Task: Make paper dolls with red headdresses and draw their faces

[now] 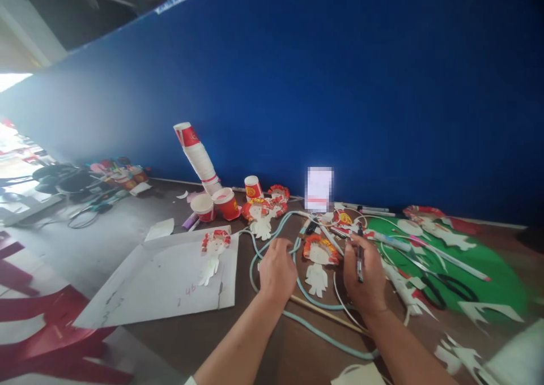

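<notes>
My right hand [366, 272] is closed around a black pen [360, 263], which stands nearly upright along the fingers. Across from it, my left hand [277, 269] rests with curled fingers beside a looped light blue cord [259, 250]; whatever is under those fingers is hidden. Between both hands lies a white paper doll [317, 274] with a red and orange crown-like headpiece [319, 244]. A similar paper doll [209, 269] lies on a large white sheet [157, 283] to the left. Another crowned paper figure [260, 226] sits behind my left hand.
Stacked paper cups [199, 161] lean at the back, near a red cup [226, 204]. On the right, scissors [437, 280] and pens lie over a green disc [501, 272] among paper scraps. A lit screen [319, 188] stands against the blue wall [382, 90].
</notes>
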`<state>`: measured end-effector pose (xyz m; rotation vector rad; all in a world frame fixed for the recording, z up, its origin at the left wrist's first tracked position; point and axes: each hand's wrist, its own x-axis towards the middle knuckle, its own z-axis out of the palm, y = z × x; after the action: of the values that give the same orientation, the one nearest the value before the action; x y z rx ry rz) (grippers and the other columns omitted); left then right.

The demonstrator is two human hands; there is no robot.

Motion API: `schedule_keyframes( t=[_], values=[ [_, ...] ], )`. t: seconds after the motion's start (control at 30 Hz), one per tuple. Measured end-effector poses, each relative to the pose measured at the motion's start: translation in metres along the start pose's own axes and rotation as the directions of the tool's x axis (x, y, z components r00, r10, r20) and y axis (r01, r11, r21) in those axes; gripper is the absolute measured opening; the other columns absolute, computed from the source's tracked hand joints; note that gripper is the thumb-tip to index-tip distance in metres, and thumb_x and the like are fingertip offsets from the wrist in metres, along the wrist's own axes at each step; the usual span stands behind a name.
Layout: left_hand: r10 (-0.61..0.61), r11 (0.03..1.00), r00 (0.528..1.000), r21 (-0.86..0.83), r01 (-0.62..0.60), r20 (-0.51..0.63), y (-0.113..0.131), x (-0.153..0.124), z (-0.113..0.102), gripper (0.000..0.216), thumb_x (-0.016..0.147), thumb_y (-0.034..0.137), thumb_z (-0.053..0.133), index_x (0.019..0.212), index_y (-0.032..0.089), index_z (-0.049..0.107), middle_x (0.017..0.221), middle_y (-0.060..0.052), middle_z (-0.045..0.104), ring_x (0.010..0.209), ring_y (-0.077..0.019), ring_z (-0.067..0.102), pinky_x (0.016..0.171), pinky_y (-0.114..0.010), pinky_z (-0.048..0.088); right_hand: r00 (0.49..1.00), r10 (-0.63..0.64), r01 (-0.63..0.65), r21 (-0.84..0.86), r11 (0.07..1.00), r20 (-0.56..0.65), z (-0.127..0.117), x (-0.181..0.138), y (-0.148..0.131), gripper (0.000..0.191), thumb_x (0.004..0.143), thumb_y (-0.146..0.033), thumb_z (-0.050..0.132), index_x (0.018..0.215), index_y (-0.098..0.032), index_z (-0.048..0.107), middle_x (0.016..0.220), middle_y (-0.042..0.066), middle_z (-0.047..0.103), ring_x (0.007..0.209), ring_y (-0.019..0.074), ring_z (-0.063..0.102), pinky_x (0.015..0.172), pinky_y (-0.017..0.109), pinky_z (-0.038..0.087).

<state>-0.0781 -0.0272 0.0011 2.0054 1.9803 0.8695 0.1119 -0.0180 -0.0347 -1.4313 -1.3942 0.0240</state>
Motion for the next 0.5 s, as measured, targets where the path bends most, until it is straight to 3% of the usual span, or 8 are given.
schedule_keyframes(
  t=[0.2,0.5],
  values=[
    [0.053,0.984,0.996,-0.165,-0.064,-0.07,-0.018,-0.003,0.028,0.034,0.082,0.003,0.043,0.111,0.017,0.056,0.106,-0.007,0.066,0.101,-0.0174,0.061,0.091,-0.031,0.048,1.0,-0.028,0.028,-0.023,0.999,-0.007,0.001,-0.002,0.002,0.032,0.091,-0.035,0.048,0.116,-0.017,0.056,0.102,0.011,0.066,0.095,0.0221,0.062,0.086,0.04,0.05],
    [0.084,0.985,0.996,-0.15,-0.082,0.004,-0.02,-0.002,0.028,0.036,0.082,0.005,0.044,0.112,0.018,0.059,0.099,-0.005,0.07,0.1,-0.0193,0.063,0.093,-0.035,0.048,0.995,0.039,-0.03,-0.107,0.994,0.087,0.0,-0.002,0.004,0.034,0.091,-0.039,0.046,0.116,-0.018,0.058,0.107,0.01,0.069,0.095,0.0219,0.064,0.084,0.037,0.05]
  ],
)
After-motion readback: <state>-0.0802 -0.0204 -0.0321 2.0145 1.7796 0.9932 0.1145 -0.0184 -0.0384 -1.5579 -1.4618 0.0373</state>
